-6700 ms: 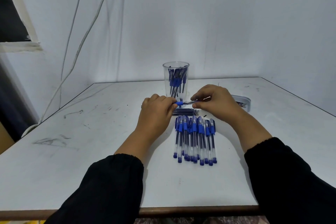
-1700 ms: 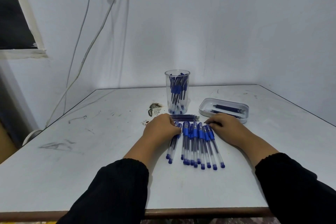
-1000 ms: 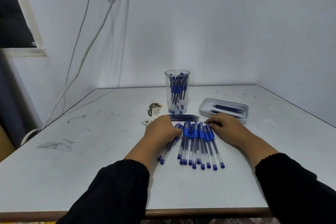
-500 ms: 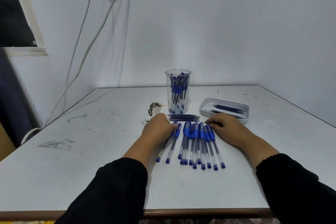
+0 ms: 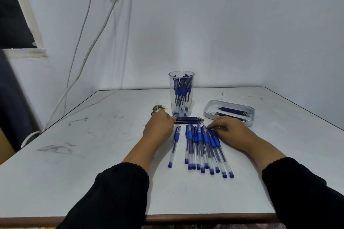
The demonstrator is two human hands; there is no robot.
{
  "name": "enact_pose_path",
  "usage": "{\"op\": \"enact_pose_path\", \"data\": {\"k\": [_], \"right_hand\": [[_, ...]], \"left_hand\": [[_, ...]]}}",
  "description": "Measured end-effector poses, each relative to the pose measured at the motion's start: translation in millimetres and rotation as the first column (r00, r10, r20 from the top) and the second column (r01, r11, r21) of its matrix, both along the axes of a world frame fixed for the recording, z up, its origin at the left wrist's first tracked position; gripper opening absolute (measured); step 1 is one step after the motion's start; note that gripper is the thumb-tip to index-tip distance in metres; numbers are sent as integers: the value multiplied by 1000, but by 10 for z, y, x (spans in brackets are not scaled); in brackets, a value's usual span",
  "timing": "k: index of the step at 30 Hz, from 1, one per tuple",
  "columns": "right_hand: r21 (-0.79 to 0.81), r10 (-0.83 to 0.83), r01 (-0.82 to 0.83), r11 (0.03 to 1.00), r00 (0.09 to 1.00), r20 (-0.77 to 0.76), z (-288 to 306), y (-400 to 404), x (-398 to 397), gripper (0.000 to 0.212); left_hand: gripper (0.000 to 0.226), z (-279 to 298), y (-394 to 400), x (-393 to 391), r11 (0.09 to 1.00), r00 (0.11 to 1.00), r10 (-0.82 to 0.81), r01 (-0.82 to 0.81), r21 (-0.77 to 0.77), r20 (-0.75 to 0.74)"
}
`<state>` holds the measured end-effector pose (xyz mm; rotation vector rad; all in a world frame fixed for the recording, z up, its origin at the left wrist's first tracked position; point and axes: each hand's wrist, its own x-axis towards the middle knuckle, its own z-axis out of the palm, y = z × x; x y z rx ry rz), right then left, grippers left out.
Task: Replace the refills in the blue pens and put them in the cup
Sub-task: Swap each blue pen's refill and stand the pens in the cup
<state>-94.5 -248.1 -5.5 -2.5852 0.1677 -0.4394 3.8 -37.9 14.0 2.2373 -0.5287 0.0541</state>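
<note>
Head view: left hand (image 5: 158, 129) curled round a blue pen (image 5: 174, 115), cap tip poking out beyond the knuckles. Right hand (image 5: 229, 132) flat, fingers resting on the row of pens (image 5: 202, 147). One loose pen (image 5: 174, 146) just right of left hand. Cup (image 5: 181, 95) beyond left hand; refills (image 5: 189, 120) between.

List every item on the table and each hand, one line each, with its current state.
cup: upright, holding pens
lone pen: flat, apart from the row
pen row: flat, side by side
loose refills: bundled flat before the cup
tray: holds refills
left hand: curled, grip unclear
right hand: resting on the row
</note>
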Motion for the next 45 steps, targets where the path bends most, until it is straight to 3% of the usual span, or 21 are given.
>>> {"op": "enact_pose_path", "data": {"k": [4, 7, 11, 15, 22, 35, 40, 45], "right_hand": [[173, -44, 28, 985, 995, 89, 13, 51, -5, 30], [312, -25, -33, 950, 983, 180, 39, 134, 21, 24], [401, 13, -125, 907, 963, 269, 88, 311, 14, 17], [371, 41, -163, 914, 948, 315, 143, 394, -3, 12], [362, 35, -153, 920, 950, 310, 170, 377, 6, 11], [372, 39, -160, 915, 949, 314, 190, 287, 14, 17], [423, -137, 4, 906, 948, 286, 164, 99, 19, 12], [108, -248, 231, 967, 950, 189, 68, -12, -14, 13]], "left_hand": [[14, 27, -3, -60, 997, 994, -56, 61, -40, 98], [19, 56, -29, -161, 982, 960, -179, 161, 96, 217], [27, 45, -91, -239, 942, 913, -309, 254, 220, 266], [27, 46, -81, -258, 918, 885, -364, 287, 274, 292], [27, 35, -93, -276, 927, 836, -305, 151, 343, 456], [36, 31, -106, -277, 916, 815, -293, 89, 391, 500], [41, 21, -58, -200, 952, 840, -224, 80, 296, 494], [36, -24, -20, -158, 956, 840, -215, 78, 282, 498]]}}
